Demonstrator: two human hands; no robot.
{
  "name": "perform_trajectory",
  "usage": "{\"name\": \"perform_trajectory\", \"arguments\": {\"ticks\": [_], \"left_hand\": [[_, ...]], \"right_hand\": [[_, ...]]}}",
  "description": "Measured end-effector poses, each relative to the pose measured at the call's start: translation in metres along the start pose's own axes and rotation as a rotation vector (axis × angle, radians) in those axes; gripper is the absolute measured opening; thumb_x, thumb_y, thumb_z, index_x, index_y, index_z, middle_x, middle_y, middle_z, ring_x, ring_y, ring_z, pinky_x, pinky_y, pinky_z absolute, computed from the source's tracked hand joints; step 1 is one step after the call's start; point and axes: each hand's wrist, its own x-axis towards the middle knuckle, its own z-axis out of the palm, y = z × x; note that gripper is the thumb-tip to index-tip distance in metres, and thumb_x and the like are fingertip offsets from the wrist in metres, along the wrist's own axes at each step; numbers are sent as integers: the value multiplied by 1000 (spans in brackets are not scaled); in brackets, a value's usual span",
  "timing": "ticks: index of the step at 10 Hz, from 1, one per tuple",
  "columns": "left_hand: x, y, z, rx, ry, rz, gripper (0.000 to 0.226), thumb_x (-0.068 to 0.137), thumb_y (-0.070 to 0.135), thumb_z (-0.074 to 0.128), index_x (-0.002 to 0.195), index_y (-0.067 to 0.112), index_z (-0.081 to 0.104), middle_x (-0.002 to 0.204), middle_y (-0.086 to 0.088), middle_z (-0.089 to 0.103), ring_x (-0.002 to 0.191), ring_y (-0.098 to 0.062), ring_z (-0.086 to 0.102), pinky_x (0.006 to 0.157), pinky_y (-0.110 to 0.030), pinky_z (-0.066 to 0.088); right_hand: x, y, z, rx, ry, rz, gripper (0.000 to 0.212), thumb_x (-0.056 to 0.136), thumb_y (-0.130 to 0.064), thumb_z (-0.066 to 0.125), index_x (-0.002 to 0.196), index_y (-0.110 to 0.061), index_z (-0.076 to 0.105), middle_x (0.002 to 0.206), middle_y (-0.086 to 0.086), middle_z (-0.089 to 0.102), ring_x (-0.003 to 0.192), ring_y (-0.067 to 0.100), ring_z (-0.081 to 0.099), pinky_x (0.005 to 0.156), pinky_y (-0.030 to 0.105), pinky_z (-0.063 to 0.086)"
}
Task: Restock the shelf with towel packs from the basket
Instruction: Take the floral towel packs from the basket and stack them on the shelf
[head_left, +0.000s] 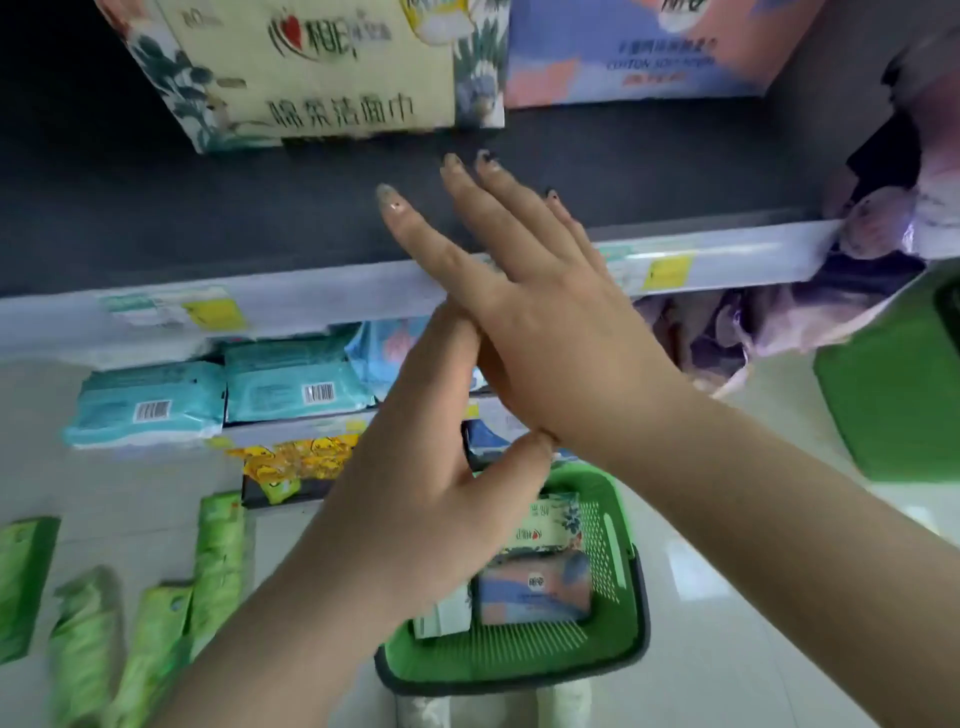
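Evidently pausing between packs, judging by how things lie: holding nothing in either hand, with the right hand (550, 332) lying across the left hand (431, 467) in front of the shelf (311, 218) edge, palms seeming to be touching. Keeping the right fingers (415, 228) straight and spread apart, tips reaching over the dark shelf board; keeping the left thumb stretched out to the right wrist, the other left fingers being hidden behind the right hand, so not telling how those lie. Standing already on the shelf, toward the back: a cream floral towel pack (311, 67) and, just beside, a blue-and-pink towel pack (639, 47), leaving bare board in front. Waiting below on the floor: the green basket (618, 603), still carrying a cream floral pack in the basket (545, 525), a blue-and-pink pack in the basket (535, 587) just below that one, and a pale pack partly hidden under the left wrist. Calling next, probably, for separating the hands, reaching down into the basket, clamping onto one pack and lifting toward the open stretch of shelf beside matching stock. Sitting on the lower shelf: teal wipe packs (150, 405). Lying on the floor at left: green packs (156, 649). Showing at the right edge: a second green basket (904, 389), contents not being visible.
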Motion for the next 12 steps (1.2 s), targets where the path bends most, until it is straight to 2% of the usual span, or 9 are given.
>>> {"name": "perform_trajectory", "arguments": {"ticks": [2,3,4,5,6,7,9,11,12], "left_hand": [[-39,-59,55,41,-198,-82,72,79,39,51,136,49,9,141,44,-3,133,21,-4,100,5,2],[-59,-120,88,149,-337,-421,73,92,29,53,146,35,4,148,25,-13,136,10,-10,107,-9,2],[-71,-188,117,256,-433,-703,71,94,25,51,150,15,9,158,0,5,144,-12,9,112,-25,15],[-86,-248,146,301,-466,-855,54,90,20,55,138,10,33,136,-10,43,120,-24,46,86,-24,40],[-100,-298,171,329,-441,-975,31,89,16,54,119,7,52,102,-10,60,84,-21,57,55,-21,38],[-105,-338,189,408,-425,-1056,24,92,18,51,107,1,59,94,-15,64,80,-27,60,54,-25,36],[-102,-390,223,531,-432,-1103,40,94,26,51,120,-3,48,113,-20,60,94,-32,60,66,-29,41],[-100,-436,240,574,-311,-1193,35,94,27,50,104,-6,55,82,-14,60,68,-24,58,50,-28,37],[-101,-455,248,564,-277,-1211,33,96,26,46,103,-5,55,89,-17,62,74,-29,61,50,-28,37]], "right_hand": [[-124,11,40,-63,-281,143,79,68,-1,52,141,-22,32,142,16,43,131,33,41,103,49,37],[-199,24,77,-127,-516,286,99,48,-7,80,136,-21,38,134,15,53,122,32,53,95,51,44],[-265,33,106,-111,-712,369,97,35,-11,87,126,-21,55,123,13,62,108,30,63,84,45,52],[-311,32,129,-50,-768,401,88,31,-6,84,116,-20,65,116,12,66,99,28,67,78,39,55],[-335,26,147,9,-804,417,90,29,-6,84,116,-19,65,114,11,67,96,26,68,72,33,56],[-349,24,163,51,-825,475,96,26,-8,86,118,-21,63,113,7,68,88,21,70,62,26,56],[-385,20,181,104,-827,547,94,37,-7,82,125,-20,51,117,7,65,86,21,70,61,25,56],[-411,29,205,145,-845,560,85,47,0,78,127,-15,51,120,13,63,90,29,69,62,33,57],[-418,34,213,176,-849,589,81,53,3,74,128,-13,51,122,17,61,93,35,67,62,38,57]]}}
